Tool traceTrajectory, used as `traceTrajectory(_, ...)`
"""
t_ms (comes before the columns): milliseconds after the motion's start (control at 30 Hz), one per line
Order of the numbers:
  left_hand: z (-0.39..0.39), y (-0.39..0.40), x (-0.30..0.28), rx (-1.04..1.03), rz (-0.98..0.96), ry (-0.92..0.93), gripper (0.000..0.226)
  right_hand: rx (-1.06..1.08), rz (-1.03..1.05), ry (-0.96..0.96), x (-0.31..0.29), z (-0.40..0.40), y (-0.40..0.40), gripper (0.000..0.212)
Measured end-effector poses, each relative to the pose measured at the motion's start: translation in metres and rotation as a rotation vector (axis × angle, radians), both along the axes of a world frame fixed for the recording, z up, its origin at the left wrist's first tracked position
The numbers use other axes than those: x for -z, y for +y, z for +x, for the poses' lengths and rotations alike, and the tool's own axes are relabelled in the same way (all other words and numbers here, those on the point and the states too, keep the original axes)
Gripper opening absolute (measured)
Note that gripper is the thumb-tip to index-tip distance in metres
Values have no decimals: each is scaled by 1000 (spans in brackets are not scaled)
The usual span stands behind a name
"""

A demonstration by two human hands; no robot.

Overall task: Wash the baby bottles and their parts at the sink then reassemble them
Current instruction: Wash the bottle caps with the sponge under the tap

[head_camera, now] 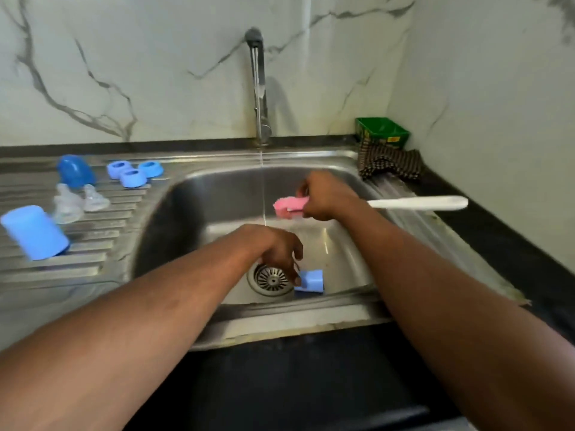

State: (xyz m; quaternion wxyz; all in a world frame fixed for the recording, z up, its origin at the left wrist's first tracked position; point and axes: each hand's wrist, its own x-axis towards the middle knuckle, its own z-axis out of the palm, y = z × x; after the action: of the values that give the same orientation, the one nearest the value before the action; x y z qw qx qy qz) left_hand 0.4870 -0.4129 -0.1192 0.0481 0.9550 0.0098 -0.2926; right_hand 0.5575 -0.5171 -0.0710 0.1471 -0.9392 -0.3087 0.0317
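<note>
My left hand [281,248] reaches down into the steel sink [186,206], fingertips touching a blue bottle [311,279] that lies on the sink floor beside the drain [270,279]. My right hand [322,195] grips a bottle brush with a pink sponge head [289,206] and a white handle [417,203], held near the thin stream of water. On the left drainboard lie another blue bottle [34,231], a blue cap [76,171], three blue collar rings [133,172] and two clear teats [77,202].
The tap [258,85] runs at the back of the sink. A green box [382,132] and a checked cloth [389,163] sit at the back right on the black counter [497,231]. Marble walls close in behind and to the right.
</note>
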Motion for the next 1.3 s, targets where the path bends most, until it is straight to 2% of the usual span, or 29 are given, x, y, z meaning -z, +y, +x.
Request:
traceTrajectory(67, 13, -8, 15, 62, 0, 2, 73, 10, 53, 44, 9, 8, 2, 33)
traceTrajectory(200, 29, -26, 26, 171, -103, -34, 66, 42, 117, 118, 23, 18, 12, 35)
traceTrajectory(333, 26, -32, 42, 216, -57, -8, 66, 76, 153, 124, 26, 20, 13, 38)
traceTrajectory(433, 26, -14, 41, 165, -94, -195, 54, 106, 156, 120, 26, 20, 9, 37)
traceTrajectory(500, 31, 12, 32, -5, -155, -384, 56, 140, 191, 90, 22, 22, 6, 34)
traceTrajectory(567, 35, 40, 21, -301, -364, -593, 60, 176, 263, 60, 18, 20, 4, 40)
traceTrajectory(633, 34, 60, 7, -717, -803, -786, 47, 193, 308, 2, 11, 16, 5, 42)
traceTrajectory(667, 35, 65, 1, -894, -1039, -802, 36, 186, 323, -34, 8, 14, 5, 39)
traceTrajectory(700, 38, 71, -4, -982, -1208, -793, 27, 175, 339, -64, 5, 11, 8, 35)
traceTrajectory(733, 42, 72, -7, -1000, -1290, -781, 23, 162, 350, -92, 3, 9, 9, 33)
traceTrajectory(833, 53, 69, -13, -1018, -1441, -756, 22, 147, 341, -154, -2, 4, 10, 36)
traceTrajectory(967, 58, 60, -15, -1101, -1555, -685, 41, 153, 349, -226, 2, 11, 9, 37)
traceTrajectory(1133, 53, 51, -26, -1168, -1740, -637, 43, 139, 428, -283, 1, 9, 16, 41)
traceTrajectory(1300, 50, 50, -31, -1242, -1866, -546, 49, 145, 499, -234, -1, 12, 25, 43)
